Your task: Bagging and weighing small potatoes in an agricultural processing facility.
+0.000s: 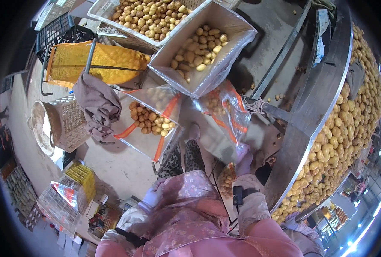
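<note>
My right hand [243, 159], in a pale glove, grips the corner of a clear plastic bag [231, 122] with orange stripes, holding some potatoes at its far end beside the plastic-lined box [224, 64]. My left hand [154, 192], gloved, is low beside my floral apron [190, 192], its fingers curled; what they hold, if anything, is hidden. Ahead and left, an open clear striped bag [132, 135] hangs on a metal frame with potatoes [149, 120] inside. A brown cloth [96, 103] drapes over that frame's left side.
A sloped sorting table [327, 141] heaped with potatoes fills the right. A white crate [102, 13] of potatoes and a yellow mesh sack [83, 60] are at top left. A metal pot [38, 128] and stacked crates [59, 207] are left. A co-worker's arm [302, 233] shows bottom right.
</note>
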Tool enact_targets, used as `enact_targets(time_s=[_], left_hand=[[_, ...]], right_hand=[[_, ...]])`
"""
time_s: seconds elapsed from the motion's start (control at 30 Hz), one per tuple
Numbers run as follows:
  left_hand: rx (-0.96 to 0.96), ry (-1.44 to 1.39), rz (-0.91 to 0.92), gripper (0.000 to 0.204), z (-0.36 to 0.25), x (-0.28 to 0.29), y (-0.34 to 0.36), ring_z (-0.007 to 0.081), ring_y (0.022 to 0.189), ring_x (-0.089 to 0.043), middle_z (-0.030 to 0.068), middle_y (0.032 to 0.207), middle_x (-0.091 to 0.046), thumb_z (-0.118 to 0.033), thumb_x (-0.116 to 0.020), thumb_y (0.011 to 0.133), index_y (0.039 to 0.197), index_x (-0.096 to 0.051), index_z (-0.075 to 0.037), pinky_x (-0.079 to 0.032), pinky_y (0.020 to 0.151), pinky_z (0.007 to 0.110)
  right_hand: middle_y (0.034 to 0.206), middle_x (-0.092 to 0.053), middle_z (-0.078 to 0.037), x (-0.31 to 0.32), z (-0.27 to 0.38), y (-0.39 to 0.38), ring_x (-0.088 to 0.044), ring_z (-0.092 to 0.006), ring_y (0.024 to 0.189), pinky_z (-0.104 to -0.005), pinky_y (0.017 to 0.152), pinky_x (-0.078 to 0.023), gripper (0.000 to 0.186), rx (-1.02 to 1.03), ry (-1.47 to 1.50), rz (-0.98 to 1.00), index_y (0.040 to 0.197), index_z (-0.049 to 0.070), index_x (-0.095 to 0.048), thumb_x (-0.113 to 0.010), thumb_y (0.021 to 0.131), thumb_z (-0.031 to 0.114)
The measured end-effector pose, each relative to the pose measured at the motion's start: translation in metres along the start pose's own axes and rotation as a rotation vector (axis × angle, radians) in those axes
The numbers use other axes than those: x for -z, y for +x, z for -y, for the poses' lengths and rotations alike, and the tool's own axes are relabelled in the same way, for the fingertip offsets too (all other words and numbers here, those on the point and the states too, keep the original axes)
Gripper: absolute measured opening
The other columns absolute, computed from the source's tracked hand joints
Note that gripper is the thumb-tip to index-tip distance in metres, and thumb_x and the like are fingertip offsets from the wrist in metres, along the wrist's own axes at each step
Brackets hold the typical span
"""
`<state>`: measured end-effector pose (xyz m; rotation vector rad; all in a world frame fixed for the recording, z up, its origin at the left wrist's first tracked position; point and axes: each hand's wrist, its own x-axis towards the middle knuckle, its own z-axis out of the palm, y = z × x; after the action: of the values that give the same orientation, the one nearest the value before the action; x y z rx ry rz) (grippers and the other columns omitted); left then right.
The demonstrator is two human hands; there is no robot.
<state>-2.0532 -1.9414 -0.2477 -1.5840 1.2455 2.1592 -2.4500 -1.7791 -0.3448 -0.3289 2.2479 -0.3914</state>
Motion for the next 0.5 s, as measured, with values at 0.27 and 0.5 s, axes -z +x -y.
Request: enact_targets(time_s=[0.27, 0.5], left_hand=[[0.221, -0.218, -0.331, 0.032, 0.052, 0.068, -0.019, 0.0096, 0.087, -0.050, 0.0002, 0.099, -0.057, -0.021, -0.049, 0.095, 0.122, -0.052, -0.005, -0.041, 0.078, 0.022], [0.363, -0.176, -0.350, 0.033, 0.051, 0.101, -0.002, 0.0112, 0.089, -0.053, 0.0028, 0.099, -0.056, -0.024, -0.044, 0.097, 0.121, -0.049, -0.002, -0.044, 0.080, 0.025]], right_hand=[[0.098, -0.060, -0.004, -0.004, 0.050, 0.021, -0.059, -0.0163, 0.090, -0.0313, 0.076, -0.047, 0.020, -0.169, 1.584, -0.425, 0.098, 0.008, -0.060, -0.045, 0.091, 0.019], [0.095, -0.058, -0.007, -0.269, -0.214, 0.166, -0.057, -0.0216, 0.088, -0.0316, 0.071, -0.046, 0.014, -0.058, 2.099, 0.523, 0.095, 0.013, -0.059, -0.051, 0.085, 0.018]])
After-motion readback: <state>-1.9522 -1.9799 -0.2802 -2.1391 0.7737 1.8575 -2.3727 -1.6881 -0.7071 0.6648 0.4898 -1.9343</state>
